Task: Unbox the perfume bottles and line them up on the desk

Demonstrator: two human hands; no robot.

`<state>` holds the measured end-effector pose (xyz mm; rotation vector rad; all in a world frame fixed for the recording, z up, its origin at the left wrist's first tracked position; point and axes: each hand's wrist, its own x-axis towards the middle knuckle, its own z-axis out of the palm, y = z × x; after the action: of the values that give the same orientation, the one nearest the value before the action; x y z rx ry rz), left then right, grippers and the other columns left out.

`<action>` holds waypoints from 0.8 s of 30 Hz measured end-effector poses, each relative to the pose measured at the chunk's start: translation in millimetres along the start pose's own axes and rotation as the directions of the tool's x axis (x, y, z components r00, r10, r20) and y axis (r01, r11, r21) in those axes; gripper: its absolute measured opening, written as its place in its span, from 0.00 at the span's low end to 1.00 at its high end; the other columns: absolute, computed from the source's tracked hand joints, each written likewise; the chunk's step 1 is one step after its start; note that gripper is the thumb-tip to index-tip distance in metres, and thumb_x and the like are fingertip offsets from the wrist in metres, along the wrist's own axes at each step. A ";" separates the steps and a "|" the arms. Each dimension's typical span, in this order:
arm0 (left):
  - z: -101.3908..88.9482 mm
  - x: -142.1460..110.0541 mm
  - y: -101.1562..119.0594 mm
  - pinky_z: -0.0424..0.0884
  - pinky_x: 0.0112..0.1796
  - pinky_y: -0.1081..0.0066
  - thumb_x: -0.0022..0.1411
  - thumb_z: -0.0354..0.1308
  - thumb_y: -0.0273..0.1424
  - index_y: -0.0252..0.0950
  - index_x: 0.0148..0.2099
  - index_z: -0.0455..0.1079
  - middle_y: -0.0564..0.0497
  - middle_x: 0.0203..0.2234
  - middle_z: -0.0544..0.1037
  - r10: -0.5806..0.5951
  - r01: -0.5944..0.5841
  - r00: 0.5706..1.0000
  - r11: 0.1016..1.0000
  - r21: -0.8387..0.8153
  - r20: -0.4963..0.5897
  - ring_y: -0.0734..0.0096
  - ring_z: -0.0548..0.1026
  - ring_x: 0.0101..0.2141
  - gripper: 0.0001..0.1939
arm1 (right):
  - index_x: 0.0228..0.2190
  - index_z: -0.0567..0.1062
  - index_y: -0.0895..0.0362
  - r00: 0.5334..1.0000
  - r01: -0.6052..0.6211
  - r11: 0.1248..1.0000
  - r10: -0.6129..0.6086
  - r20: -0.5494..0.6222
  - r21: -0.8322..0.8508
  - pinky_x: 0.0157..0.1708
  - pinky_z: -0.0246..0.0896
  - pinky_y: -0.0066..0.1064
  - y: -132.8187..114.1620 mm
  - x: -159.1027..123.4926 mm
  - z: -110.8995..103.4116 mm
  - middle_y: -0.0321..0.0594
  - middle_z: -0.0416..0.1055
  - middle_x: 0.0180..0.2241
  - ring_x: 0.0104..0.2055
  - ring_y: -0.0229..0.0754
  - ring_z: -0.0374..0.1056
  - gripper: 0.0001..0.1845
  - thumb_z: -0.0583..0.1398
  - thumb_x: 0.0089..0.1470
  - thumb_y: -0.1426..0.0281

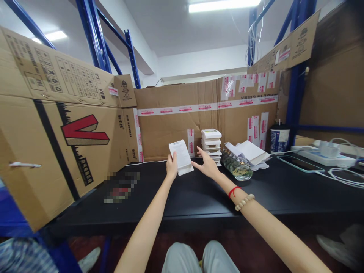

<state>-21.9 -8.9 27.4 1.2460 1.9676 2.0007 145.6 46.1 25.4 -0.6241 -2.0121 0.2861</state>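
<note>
While cardboard closes off its left side and back, the black counter (273,195) spans the view, the person's knees (196,258) below its front edge. Left: a big printed carton (99,157) with a red V. Back: a plain cardboard wall (167,131), taped in white and pink. Blue posts (92,36) rise behind. On the counter's right, a white power strip (330,157) with cables (345,178); loose white papers (253,153) heaped left of it, well apart. Phone (303,163) lies flat in front of the strip, screen up; patterned cup (279,139) with a dark lid stands at the back, between papers and strip. White stack (211,144) of flat boxes stands near the back wall, upright, just left of the row of glass bottles (239,168). Right hand (209,163) is in front of the stack, fingers spread apart, thumb pointing at the box's lower right edge; can't tell if it touches. Left hand (171,167) is clamped on the box, thumb on the front face, other fingers mostly hidden. White box (182,154) is over the counter between the hands, top tilted left. Bead bracelet (244,202) and red string (234,191) on right wrist.
</note>
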 end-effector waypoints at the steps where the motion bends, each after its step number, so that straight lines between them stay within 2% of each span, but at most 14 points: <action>1: 2.2 0.9 -0.8 0.65 0.44 0.66 0.63 0.40 0.48 0.36 0.47 0.67 0.42 0.44 0.75 -0.019 0.020 1.000 0.999 -0.044 0.015 0.59 0.71 0.46 0.25 | 0.56 0.56 0.54 0.997 -0.033 0.999 0.033 0.070 0.001 0.43 0.62 0.40 -0.9 -0.9 0.8 0.46 0.67 0.46 0.45 0.47 0.66 0.36 0.58 0.48 0.57; 4: 8.5 1.8 -2.9 0.68 0.43 0.70 0.64 0.34 0.50 0.34 0.50 0.67 0.43 0.44 0.75 -0.058 0.073 0.994 0.984 -0.163 0.096 0.63 0.73 0.45 0.30 | 0.50 0.64 0.54 0.962 -0.079 0.997 0.076 0.264 0.000 0.40 0.62 0.37 -4.3 -3.6 2.2 0.43 0.72 0.41 0.40 0.45 0.68 0.28 0.54 0.51 0.53; 6: 11.4 0.9 -4.0 0.69 0.42 0.71 0.63 0.35 0.51 0.33 0.50 0.67 0.42 0.43 0.76 -0.075 0.105 0.986 0.973 -0.208 0.148 0.63 0.74 0.44 0.32 | 0.44 0.68 0.54 0.947 -0.055 0.998 0.054 0.317 -0.007 0.36 0.61 0.34 -6.1 -5.0 2.5 0.40 0.73 0.36 0.36 0.44 0.69 0.23 0.53 0.52 0.53; 8: 12.7 -0.8 -4.6 0.71 0.38 0.70 0.61 0.38 0.53 0.33 0.50 0.67 0.42 0.40 0.77 -0.098 0.139 0.977 0.966 -0.216 0.189 0.62 0.75 0.40 0.32 | 0.42 0.68 0.53 0.954 -0.025 1.000 0.029 0.297 -0.018 0.33 0.60 0.32 -7.0 -5.7 2.5 0.38 0.73 0.33 0.34 0.44 0.69 0.20 0.54 0.52 0.54; 10: 12.7 -2.5 -4.1 0.72 0.29 0.70 0.60 0.40 0.54 0.31 0.50 0.67 0.41 0.34 0.77 -0.130 0.175 0.965 0.965 -0.194 0.226 0.61 0.76 0.34 0.33 | 0.44 0.66 0.53 0.969 -0.010 1.000 0.011 0.247 -0.004 0.32 0.59 0.30 -7.4 -5.8 2.1 0.37 0.73 0.32 0.32 0.43 0.70 0.20 0.55 0.52 0.56; 12: 11.9 -3.5 -2.7 0.68 0.20 0.73 0.59 0.40 0.53 0.29 0.48 0.67 0.40 0.30 0.76 -0.158 0.204 0.953 0.965 -0.164 0.258 0.63 0.76 0.28 0.33 | 0.46 0.64 0.53 0.981 -0.004 0.999 -0.004 0.196 0.037 0.30 0.59 0.29 -7.6 -5.3 1.1 0.36 0.73 0.33 0.30 0.41 0.69 0.20 0.54 0.53 0.58; 15: 10.4 -3.6 0.5 0.63 0.15 0.78 0.60 0.40 0.52 0.30 0.47 0.66 0.40 0.32 0.75 -0.179 0.229 0.938 0.963 -0.141 0.298 0.67 0.74 0.25 0.31 | 0.48 0.63 0.53 0.993 0.025 0.997 -0.033 0.115 0.068 0.30 0.61 0.29 -7.5 -3.9 -1.0 0.38 0.72 0.38 0.28 0.39 0.69 0.20 0.55 0.53 0.62; 17: 9.4 -3.3 2.8 0.63 0.15 0.78 0.60 0.40 0.52 0.31 0.48 0.66 0.40 0.35 0.75 -0.193 0.251 0.922 0.958 -0.139 0.336 0.68 0.74 0.25 0.31 | 0.48 0.64 0.52 0.994 0.070 0.996 -0.074 0.075 0.054 0.33 0.62 0.30 -6.9 -3.1 -2.3 0.39 0.70 0.43 0.33 0.39 0.69 0.21 0.55 0.52 0.65; 19: 8.2 -3.0 4.9 0.66 0.17 0.76 0.60 0.37 0.53 0.32 0.50 0.64 0.38 0.37 0.75 -0.210 0.284 0.898 0.948 -0.144 0.387 0.67 0.75 0.25 0.33 | 0.50 0.64 0.51 0.991 0.102 0.994 -0.104 0.084 0.032 0.37 0.62 0.31 -5.7 -2.7 -2.8 0.39 0.67 0.48 0.41 0.42 0.68 0.23 0.56 0.50 0.69; 21: 6.9 -2.7 6.7 0.71 0.22 0.71 0.60 0.36 0.54 0.32 0.54 0.61 0.36 0.40 0.74 -0.231 0.351 0.859 0.915 -0.197 0.458 0.64 0.76 0.27 0.35 | 0.53 0.61 0.50 0.984 0.113 0.993 -0.115 0.136 0.022 0.40 0.62 0.33 -4.1 -3.1 -2.2 0.39 0.63 0.52 0.48 0.44 0.64 0.29 0.56 0.48 0.72; 24: 5.2 -2.4 8.1 0.73 0.32 0.65 0.59 0.37 0.55 0.32 0.58 0.56 0.34 0.47 0.70 -0.231 0.467 0.805 0.815 -0.342 0.547 0.60 0.77 0.33 0.36 | 0.57 0.56 0.50 0.964 0.145 0.989 -0.151 0.218 0.043 0.43 0.62 0.35 -2.7 -4.7 0.4 0.41 0.58 0.55 0.53 0.45 0.61 0.35 0.57 0.47 0.71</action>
<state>-13.5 -7.6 32.5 1.0187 1.2647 1.6191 146.3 41.3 22.9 -0.4369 -2.2512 0.3031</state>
